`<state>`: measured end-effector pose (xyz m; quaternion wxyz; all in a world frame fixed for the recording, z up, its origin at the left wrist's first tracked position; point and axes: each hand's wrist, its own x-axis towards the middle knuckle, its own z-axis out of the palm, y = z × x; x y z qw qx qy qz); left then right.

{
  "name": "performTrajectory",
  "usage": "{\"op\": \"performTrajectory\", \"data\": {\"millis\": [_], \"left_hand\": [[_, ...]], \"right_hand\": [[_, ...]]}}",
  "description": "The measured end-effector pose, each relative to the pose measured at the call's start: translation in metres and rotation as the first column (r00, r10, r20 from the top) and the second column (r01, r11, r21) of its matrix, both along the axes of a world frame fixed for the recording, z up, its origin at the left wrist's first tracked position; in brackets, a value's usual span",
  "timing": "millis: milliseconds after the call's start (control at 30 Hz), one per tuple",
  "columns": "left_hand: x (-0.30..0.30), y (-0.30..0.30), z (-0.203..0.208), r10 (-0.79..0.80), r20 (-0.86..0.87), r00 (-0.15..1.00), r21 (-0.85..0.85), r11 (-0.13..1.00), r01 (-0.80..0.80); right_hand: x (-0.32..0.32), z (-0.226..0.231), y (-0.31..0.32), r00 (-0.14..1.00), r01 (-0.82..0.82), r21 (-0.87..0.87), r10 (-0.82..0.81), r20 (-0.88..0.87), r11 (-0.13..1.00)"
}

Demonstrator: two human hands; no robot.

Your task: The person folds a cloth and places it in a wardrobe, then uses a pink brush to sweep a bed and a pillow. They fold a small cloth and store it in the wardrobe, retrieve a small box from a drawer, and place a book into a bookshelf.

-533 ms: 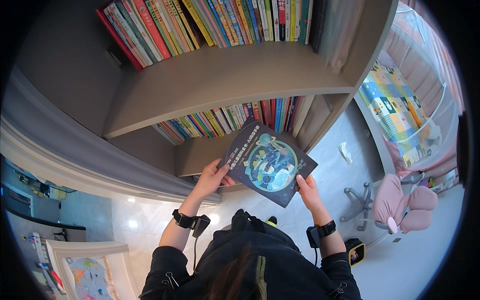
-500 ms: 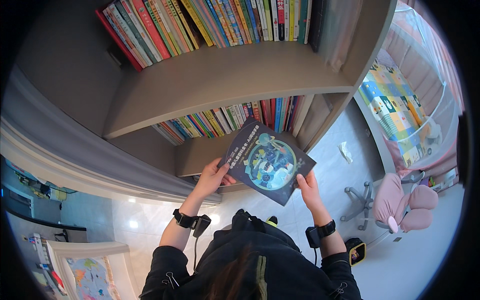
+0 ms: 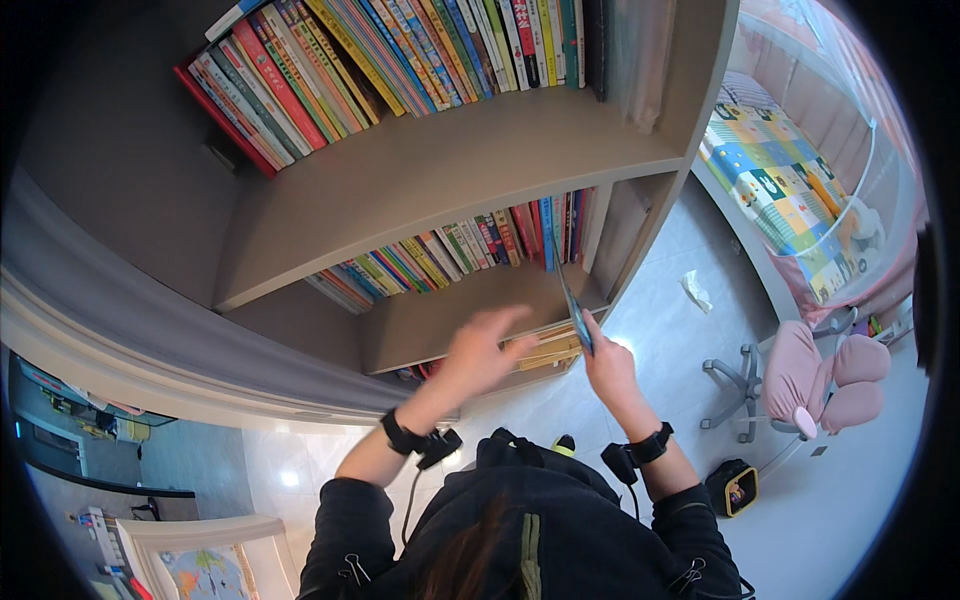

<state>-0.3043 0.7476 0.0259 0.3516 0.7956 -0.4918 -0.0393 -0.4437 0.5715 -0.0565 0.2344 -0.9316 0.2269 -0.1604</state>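
Note:
My right hand (image 3: 610,368) is closed on a thin dark book (image 3: 573,308), pinched near its lower end. The book is turned almost edge-on, its far tip pointing up toward the lower row of books (image 3: 450,245) on the bookcase. My left hand (image 3: 480,350) is off the book, slightly blurred, with fingers apart and nothing in it. It hovers in front of the lower shelf board (image 3: 480,292). The row's right part has red and blue spines close to the book's tip; whether the book touches them I cannot tell.
A fuller row of books (image 3: 430,55) stands on the upper shelf (image 3: 450,150). Below the lower board, yellowish items (image 3: 550,350) show. To the right are a bed (image 3: 775,185), a pink swivel chair (image 3: 795,375), a white crumpled sheet (image 3: 695,291) on the floor and a black-and-yellow bag (image 3: 735,490).
The book, held in both hands with its cover facing me, is now edge-on in the right hand alone. My left hand has let go and opened. The view has shifted slightly.

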Motion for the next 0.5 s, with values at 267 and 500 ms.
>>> {"op": "performTrajectory", "data": {"millis": [267,500], "left_hand": [[0.144,0.001,0.006,0.418,0.445,0.792,0.124,0.847,-0.516],[0.158,-0.028,-0.027,0.411,0.553,0.724,-0.065,0.888,-0.455]], "right_hand": [[-0.032,-0.013,-0.003,0.96,-0.178,0.275,0.105,0.261,0.945],[-0.011,-0.022,0.0,0.965,-0.218,0.173,0.187,0.182,0.96]]}}
